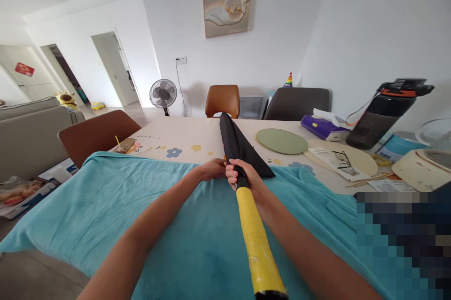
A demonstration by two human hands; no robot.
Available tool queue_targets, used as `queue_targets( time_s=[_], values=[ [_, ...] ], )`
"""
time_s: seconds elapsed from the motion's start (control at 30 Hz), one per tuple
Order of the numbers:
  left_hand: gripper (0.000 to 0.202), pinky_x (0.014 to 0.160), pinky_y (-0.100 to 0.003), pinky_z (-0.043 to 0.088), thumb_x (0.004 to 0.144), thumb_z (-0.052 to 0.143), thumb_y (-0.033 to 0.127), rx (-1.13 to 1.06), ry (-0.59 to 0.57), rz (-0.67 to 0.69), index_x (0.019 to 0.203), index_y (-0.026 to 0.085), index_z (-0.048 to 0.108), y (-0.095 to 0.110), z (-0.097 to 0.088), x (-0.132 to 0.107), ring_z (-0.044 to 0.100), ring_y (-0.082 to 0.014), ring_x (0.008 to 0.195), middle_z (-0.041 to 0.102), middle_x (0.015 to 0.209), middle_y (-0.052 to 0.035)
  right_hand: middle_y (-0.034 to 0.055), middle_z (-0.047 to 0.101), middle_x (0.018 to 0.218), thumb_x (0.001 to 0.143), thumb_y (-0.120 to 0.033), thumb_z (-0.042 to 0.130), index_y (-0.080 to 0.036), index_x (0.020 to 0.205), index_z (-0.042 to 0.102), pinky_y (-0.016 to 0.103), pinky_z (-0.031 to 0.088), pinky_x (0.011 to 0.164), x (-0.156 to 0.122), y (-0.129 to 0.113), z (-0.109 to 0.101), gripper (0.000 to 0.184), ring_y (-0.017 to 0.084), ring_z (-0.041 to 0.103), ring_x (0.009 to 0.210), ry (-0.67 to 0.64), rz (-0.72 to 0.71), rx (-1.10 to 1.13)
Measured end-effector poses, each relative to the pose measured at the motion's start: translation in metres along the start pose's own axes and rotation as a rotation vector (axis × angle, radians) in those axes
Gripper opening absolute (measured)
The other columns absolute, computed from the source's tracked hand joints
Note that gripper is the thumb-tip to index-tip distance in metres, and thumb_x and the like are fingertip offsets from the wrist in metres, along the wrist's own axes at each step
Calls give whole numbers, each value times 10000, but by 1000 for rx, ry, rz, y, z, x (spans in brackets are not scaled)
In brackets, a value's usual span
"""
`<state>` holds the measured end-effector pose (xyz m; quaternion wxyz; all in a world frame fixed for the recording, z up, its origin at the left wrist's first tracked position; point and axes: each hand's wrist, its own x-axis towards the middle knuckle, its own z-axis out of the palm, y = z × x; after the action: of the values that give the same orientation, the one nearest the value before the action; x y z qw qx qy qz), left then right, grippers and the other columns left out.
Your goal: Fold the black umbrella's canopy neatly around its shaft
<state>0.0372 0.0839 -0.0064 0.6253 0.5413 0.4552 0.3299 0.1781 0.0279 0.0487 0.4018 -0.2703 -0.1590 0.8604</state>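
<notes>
The fingertips of the left hand (212,169) are lying hidden beside the right hand (248,177). The bottom edge is cutting off the yellow-and-black stick (256,236). Coarse blocks (410,239) are obscuring the lower right.

Left forearm (146,234) is slanting up from the bottom edge to the right, skin showing bare; left hand (213,169) is bending slightly inward at the wrist, back of hand facing up, fingertips hiding, hold unclear. Right forearm (303,243), also bare, is slanting up to the left; right hand (246,175) is gripping firmly, fingers (231,173) wrapping round fist-like. Hands are sitting side by side, nearly level; contact between them unclear.
</notes>
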Motion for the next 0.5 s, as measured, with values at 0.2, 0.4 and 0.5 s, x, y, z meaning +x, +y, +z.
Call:
queue_targets(
  time_s=[0.2, 0.4, 0.5],
  values=[
    [121, 411, -185, 424, 716, 471, 56, -109, 469, 96, 795, 105, 548, -15, -30, -3, 561, -74, 521, 608, 808, -55, -22, 480, 492, 786, -178, 534, -148, 666, 481, 195, 412, 344, 23, 37, -20, 134, 76, 439, 372, 151, 6, -261],
    [230, 438, -158, 435, 750, 451, 94, 134, 422, 191, 932, 111, 591, -23, -24, 2, 553, -67, 581, 625, 862, -59, -3, 487, 432, 792, -200, 523, -138, 600, 494, 206, 398, 363, 27, 54, -21, 204, 96, 459, 356, 200, -48, -336],
    [321, 442, -145, 426, 764, 446, 120, 232, 388, 229, 1044, 145, 601, -26, -22, 4, 543, -66, 590, 636, 836, -33, 3, 483, 408, 792, -212, 516, -143, 570, 482, 199, 373, 353, 24, 54, -18, 235, 100, 458, 346, 224, -51, -367]
  ],
)
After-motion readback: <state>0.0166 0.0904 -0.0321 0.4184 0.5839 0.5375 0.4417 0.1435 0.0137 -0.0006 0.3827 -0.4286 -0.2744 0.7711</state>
